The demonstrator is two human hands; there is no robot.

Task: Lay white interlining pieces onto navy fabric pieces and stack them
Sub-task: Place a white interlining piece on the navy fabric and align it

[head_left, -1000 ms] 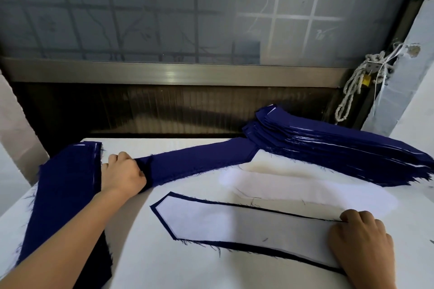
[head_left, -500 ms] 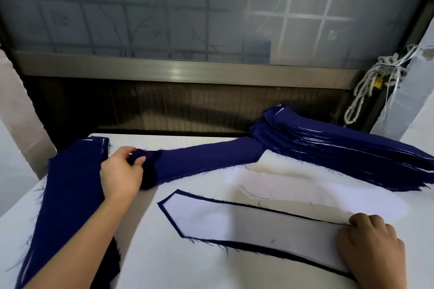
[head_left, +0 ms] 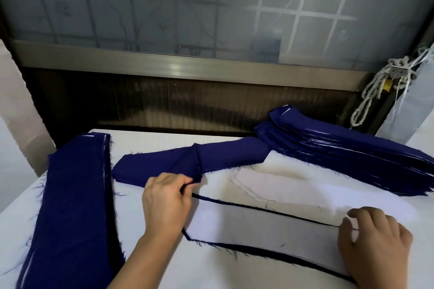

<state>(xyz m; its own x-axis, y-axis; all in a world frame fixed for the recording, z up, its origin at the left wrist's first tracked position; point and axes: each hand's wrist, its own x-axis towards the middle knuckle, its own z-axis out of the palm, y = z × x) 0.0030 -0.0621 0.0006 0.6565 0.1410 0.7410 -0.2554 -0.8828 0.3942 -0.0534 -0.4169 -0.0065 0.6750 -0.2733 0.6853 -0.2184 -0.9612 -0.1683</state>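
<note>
Fingers (head_left: 180,182) of left hand (head_left: 166,204) pinch the near edge of a loose navy piece (head_left: 187,162), thumb and fingertips closed on the cloth. This piece lies just behind the interlining (head_left: 258,227). Its far end meets the navy stack (head_left: 340,152), which sits behind and to the right of the interlining.

Fingers (head_left: 366,216) of right hand (head_left: 375,244) are bent, with the tips on the right end of the interlining. Whether they pinch it or only hold it down cannot be told.

The interlining lies flat on a navy base (head_left: 281,255), whose dark rim shows along its edges. Spare white pieces (head_left: 293,185) lie between the interlining and the navy stack. A second stack (head_left: 75,206) lies to its left.

Step in hand, by judgement: fetching the next navy piece. The next move probably calls for drawing that piece flat over the interlining with edges matched, while the right hand keeps the lower layers from shifting.
</note>
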